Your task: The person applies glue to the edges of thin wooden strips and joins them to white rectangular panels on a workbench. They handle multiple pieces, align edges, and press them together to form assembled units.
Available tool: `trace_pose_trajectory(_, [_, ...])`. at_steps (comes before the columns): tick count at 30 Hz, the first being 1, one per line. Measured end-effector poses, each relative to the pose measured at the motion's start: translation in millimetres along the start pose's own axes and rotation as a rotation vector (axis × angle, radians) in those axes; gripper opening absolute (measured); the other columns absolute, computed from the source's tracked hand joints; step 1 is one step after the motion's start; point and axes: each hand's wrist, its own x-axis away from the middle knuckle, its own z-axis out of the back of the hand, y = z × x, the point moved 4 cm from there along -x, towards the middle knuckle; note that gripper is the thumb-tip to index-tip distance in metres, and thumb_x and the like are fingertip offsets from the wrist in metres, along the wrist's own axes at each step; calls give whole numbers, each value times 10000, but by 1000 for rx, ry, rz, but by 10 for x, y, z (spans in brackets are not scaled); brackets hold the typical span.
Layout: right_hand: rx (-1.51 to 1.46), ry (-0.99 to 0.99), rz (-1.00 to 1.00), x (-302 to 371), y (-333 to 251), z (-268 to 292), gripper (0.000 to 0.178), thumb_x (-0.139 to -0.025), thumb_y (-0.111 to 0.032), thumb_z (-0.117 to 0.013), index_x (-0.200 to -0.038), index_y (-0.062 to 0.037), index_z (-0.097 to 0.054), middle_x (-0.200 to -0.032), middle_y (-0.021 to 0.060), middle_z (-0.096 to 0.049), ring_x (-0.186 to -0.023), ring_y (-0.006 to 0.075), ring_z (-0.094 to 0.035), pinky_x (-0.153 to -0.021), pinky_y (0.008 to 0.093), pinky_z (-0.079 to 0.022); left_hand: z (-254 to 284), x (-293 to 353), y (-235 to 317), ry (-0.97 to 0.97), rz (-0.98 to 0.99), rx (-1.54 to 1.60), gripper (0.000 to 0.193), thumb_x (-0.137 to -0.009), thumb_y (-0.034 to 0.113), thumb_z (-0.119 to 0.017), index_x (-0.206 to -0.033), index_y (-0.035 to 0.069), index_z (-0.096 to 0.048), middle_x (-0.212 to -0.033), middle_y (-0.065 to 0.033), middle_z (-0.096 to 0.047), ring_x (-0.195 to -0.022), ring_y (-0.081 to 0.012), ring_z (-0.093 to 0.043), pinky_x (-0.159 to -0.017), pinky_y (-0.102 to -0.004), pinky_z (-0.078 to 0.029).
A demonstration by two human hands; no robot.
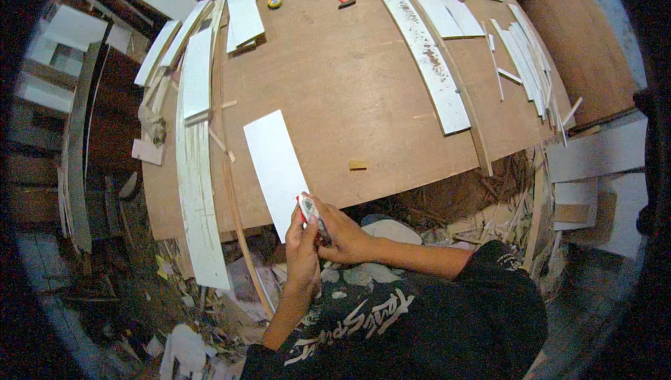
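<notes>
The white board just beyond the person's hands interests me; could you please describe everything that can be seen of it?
The white board is a long, flat rectangle with a plain, smooth-looking face; its material is unclear. It lies slantwise on the brown tabletop, its far end angled leftward, its near end reaching past the table's edge. The left hand, right hand and the red-and-white object they hold overlap its near right side in view; whether they touch it cannot be told.
</notes>
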Motion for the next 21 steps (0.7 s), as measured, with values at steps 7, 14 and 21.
trace_pose_trajectory(7, [90,85,-170,119,211,-93,1084,-658,-68,-778,-1580,-10,-210,-1381,301,-510,-1267,479,-509,-1088,500,-429,66,-166,-152,-135,-166,-446,619,-1022,184,-593,-1547,-18,-337,-1481,-139,-454,-1365,-245,-458,-1152,-372,-349])
trace_pose_trajectory(14, [291,169,-377,335,683,275,930,-800,-240,-768,-1528,78,-285,-1457,311,-472,-1368,454,-450,-1182,479,-338,128,-1149,-563,-229,-493,-970,590,-1000,196,-646,-1518,9,-433,-1227,-183,-513,-1087,-314,-539,-959,-417,-440])
trace_pose_trajectory(21, [394,843,-747,1659,1334,1635,689,-867,-208,-755,-1447,15,-457,-1411,232,-517,-1310,382,-510,-1133,445,-395,-164,-2462,-1088,-164,-846,-1440,651,-930,160,-690,-1512,24,-433,-1162,-241,-582,-1072,-418,-554,-910,-503,-463])
